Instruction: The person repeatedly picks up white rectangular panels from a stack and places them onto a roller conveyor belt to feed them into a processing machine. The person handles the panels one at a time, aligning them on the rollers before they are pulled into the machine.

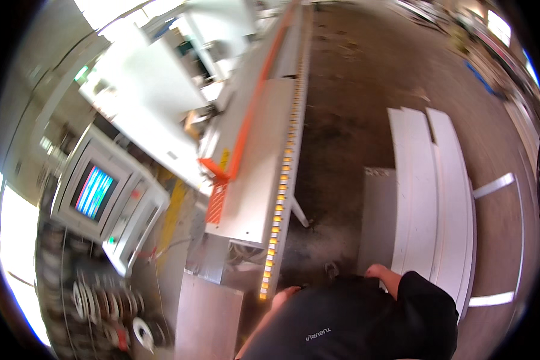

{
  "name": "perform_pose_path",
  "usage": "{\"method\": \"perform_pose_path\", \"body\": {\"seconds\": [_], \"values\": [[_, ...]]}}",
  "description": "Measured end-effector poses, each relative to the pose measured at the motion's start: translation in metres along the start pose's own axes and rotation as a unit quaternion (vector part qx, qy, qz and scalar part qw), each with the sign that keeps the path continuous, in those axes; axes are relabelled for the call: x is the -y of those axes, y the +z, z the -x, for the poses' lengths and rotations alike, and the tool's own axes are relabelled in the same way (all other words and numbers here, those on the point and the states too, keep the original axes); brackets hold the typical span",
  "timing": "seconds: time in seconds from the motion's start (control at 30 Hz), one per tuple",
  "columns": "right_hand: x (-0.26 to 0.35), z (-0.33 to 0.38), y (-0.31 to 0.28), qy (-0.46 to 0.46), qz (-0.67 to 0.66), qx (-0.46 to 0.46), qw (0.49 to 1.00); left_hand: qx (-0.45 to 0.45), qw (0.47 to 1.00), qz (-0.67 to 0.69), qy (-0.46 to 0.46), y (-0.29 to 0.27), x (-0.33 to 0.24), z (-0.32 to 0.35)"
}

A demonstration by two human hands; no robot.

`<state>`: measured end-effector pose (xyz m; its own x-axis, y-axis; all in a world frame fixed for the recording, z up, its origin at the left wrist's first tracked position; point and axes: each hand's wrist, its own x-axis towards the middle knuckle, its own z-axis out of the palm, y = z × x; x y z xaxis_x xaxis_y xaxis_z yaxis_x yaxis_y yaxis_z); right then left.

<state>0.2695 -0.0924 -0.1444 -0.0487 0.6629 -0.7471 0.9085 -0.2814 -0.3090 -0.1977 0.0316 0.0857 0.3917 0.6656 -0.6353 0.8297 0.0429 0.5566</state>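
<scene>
My left hand (287,294) is low in the view, just right of the near end of a long rail with yellow rollers (278,207). Its fingers are too small and blurred to read, and no held object shows. My right hand (375,272) lies beside the near left edge of a stack of long white panels (413,198). How its fingers are set, and whether they touch a panel, cannot be made out. The dark shirt over my body hides part of both arms.
A long machine (258,162) with an orange guard bar (249,114) runs along the left. Beyond it stands a control console (111,195) with a lit screen. Wire-like spools (105,303) sit lower left. A grey board (378,210) lies beside the panels; a white-line frame (518,240) is at right.
</scene>
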Motion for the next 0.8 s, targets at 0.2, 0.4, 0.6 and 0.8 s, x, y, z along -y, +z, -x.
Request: {"method": "perform_pose_path", "body": {"seconds": [0.2, 0.4, 0.6, 0.8], "values": [[0.099, 0.096, 0.049, 0.168, -0.279, -0.114, 0.939, -0.118, 0.902, -0.134, 0.393, -0.041, 0.014, -0.023], [0.172, 0.214, 0.171, 0.323, -0.440, -0.170, 0.820, 0.068, 0.780, -0.463, 0.417, -0.065, 0.043, -0.046], [0.214, 0.287, 0.345, 0.414, -0.498, -0.192, 0.738, -0.005, 0.760, -0.477, 0.441, -0.046, 0.055, -0.043], [0.277, 0.284, 0.472, 0.447, -0.533, -0.280, 0.662, 0.046, 0.713, -0.582, 0.388, -0.033, 0.046, -0.031]]}}
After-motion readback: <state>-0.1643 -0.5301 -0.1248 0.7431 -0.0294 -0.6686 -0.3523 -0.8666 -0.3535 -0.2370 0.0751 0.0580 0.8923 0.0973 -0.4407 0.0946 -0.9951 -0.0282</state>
